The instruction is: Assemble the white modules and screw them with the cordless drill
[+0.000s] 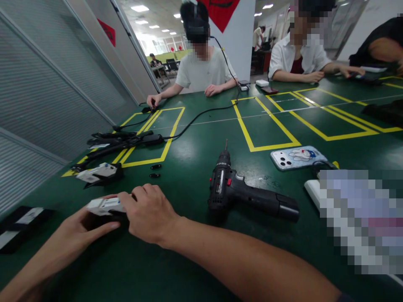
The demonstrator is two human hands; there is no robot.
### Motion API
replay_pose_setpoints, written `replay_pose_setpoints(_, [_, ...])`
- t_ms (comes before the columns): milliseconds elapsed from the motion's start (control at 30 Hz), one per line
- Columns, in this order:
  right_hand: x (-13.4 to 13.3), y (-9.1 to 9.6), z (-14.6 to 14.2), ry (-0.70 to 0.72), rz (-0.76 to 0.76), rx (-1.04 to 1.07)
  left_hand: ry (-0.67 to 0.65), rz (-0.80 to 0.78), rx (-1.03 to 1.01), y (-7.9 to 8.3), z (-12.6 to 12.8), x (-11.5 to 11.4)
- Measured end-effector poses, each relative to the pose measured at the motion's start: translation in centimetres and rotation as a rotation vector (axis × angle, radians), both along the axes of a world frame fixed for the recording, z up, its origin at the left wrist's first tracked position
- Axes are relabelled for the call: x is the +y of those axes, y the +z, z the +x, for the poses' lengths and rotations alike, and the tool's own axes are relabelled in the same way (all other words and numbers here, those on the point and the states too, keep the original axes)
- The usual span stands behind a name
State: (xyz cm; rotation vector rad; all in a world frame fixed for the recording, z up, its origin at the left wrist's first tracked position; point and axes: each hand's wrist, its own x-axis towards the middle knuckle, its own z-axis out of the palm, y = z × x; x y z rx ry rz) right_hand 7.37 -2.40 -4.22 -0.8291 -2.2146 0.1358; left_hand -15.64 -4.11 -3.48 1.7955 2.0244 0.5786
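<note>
Both my hands are on a small black and white device [105,206] lying on the green table [195,167]. My left hand [80,233] grips its near side, thumb along the edge. My right hand [151,214] is curled over its right end. A second device of the same kind [99,173] lies a little farther back on the left. Two small black oval parts [155,170] sit beyond my right hand. A black cordless drill [239,191] lies on its side to the right of my hands, bit pointing away.
A phone in a cartoon case [297,157] lies at the right, next to a white block [313,188]. Black cables and an adapter [126,138] run across the yellow-taped zones. A black and white box [22,224] sits at the left edge. Three people sit across the table.
</note>
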Motion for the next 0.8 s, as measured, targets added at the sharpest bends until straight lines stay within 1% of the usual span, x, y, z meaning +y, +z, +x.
replay_pose_setpoints(100, [-0.2,0.3,0.0,0.006,0.027,-0.049,-0.095,-0.048,-0.074,0.5,0.0,-0.2])
replay_pose_setpoints(233, [-0.3,0.6,-0.3,-0.001,0.019,-0.081,-0.1,-0.027,-0.039,1.5,1.4,-0.6])
replay_pose_setpoints(300, [-0.3,0.7,-0.3,0.012,0.023,-0.098,-0.099,-0.018,-0.048,1.8,2.0,-0.9])
replay_pose_setpoints(433, [-0.2,0.8,0.0,0.036,0.026,-0.115,-0.114,0.029,-0.133,1.7,2.3,-1.2])
replay_pose_setpoints(500, [0.0,0.7,0.3,0.026,-0.003,-0.073,-0.096,0.074,-0.191,1.5,2.1,-1.3])
replay_pose_setpoints(567, [0.4,0.5,0.6,-0.055,-0.079,0.035,-0.055,0.113,-0.209,1.5,1.9,-1.2])
replay_pose_setpoints(633, [1.0,0.2,0.7,-0.205,-0.176,0.132,-0.015,0.148,-0.192,1.4,1.8,-1.1])
replay_pose_setpoints(667, [1.2,0.0,0.6,-0.276,-0.214,0.142,-0.003,0.165,-0.189,1.3,1.9,-1.1])
replay_pose_setpoints(733, [1.7,-0.3,0.2,-0.366,-0.249,0.075,-0.005,0.183,-0.213,1.3,2.1,-1.0])
replay_pose_setpoints(800, [2.1,-0.7,-0.4,-0.422,-0.249,-0.023,-0.025,0.188,-0.247,1.3,2.5,-1.0])
